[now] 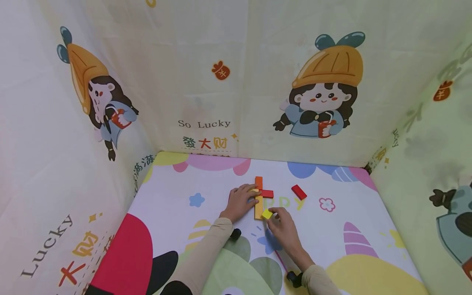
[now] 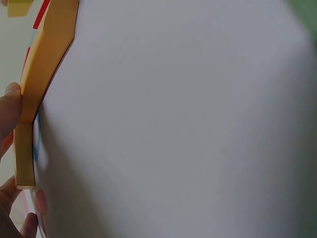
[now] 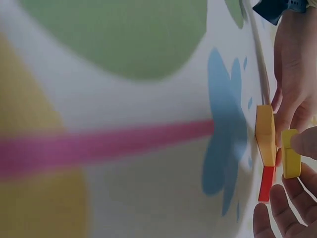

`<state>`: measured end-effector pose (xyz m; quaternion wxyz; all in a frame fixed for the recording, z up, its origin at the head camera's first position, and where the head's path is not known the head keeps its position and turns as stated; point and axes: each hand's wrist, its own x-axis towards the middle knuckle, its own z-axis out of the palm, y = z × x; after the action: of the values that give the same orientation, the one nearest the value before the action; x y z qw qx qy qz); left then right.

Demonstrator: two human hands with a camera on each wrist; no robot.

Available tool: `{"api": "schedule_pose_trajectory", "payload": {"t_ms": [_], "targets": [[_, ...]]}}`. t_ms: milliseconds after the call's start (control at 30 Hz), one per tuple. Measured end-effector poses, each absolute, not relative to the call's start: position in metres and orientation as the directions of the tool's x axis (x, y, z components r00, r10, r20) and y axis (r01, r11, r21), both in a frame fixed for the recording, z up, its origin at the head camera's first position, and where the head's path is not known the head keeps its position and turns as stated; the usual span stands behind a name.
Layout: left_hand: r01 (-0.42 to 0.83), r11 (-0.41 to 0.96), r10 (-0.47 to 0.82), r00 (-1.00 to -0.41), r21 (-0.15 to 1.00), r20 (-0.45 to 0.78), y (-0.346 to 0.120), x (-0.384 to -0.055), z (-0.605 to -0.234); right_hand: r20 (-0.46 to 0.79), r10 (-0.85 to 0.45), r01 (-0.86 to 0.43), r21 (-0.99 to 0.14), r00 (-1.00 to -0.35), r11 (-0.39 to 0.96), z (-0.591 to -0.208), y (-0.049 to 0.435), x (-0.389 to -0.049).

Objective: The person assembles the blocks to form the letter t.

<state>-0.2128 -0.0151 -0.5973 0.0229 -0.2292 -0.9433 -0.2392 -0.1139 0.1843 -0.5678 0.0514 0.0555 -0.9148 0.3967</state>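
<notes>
My left hand [image 1: 241, 203] reaches over a line of blocks, its thumb and fingers around a light orange block [image 2: 24, 156] partly hidden under them. A longer light orange block [image 1: 259, 211] lies in the same line, nearer me, with the left thumb against it in the left wrist view. Beyond the fingers is a darker orange block [image 1: 259, 182]. A red block [image 1: 267, 194] sticks out to the right of the line. Just right of the line's near end, my right hand [image 1: 285, 229] pinches a small yellow block [image 1: 267, 214] between thumb and fingers, raised in the right wrist view.
A loose red block [image 1: 299, 192] lies at the right. The tabletop [image 1: 217, 176] is covered with a printed cartoon cloth. Patterned cloth walls [image 1: 258, 123] stand at the back and sides. Dark wrist devices [image 1: 294, 279] sit by both forearms.
</notes>
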Motion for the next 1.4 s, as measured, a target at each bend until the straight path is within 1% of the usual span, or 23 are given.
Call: {"api": "schedule_pose_trajectory", "payload": {"t_ms": [333,567,700,933,1400], "targets": [[0.454,0.776,0.428,-0.889,0.438,0.163,-0.016,-0.216,-0.600,0.072,0.016,-0.042,-0.735,-0.997,0.677,-0.582,0.179,-0.098],[0.453,0.777,0.426,-0.889,0.436,0.166,-0.017,-0.217,-0.602,-0.011,0.058,0.047,-0.739,-0.998,0.672,-0.587,0.173,-0.094],[0.447,0.774,0.427,-0.891,0.448,0.151,-0.017,-0.217,-0.601,-0.023,0.066,0.062,-0.727,-0.998,0.684,-0.588,0.170,-0.090],[0.433,0.786,0.421,-0.898,0.441,0.130,-0.016,-0.216,-0.601,-0.007,0.082,0.062,-0.721,-0.997,0.690,-0.586,0.163,-0.086],[0.426,0.777,0.413,-0.901,0.464,0.135,-0.015,-0.215,-0.600,-0.027,0.129,0.112,-0.686,-0.991,0.718,-0.587,0.152,-0.083]]}}
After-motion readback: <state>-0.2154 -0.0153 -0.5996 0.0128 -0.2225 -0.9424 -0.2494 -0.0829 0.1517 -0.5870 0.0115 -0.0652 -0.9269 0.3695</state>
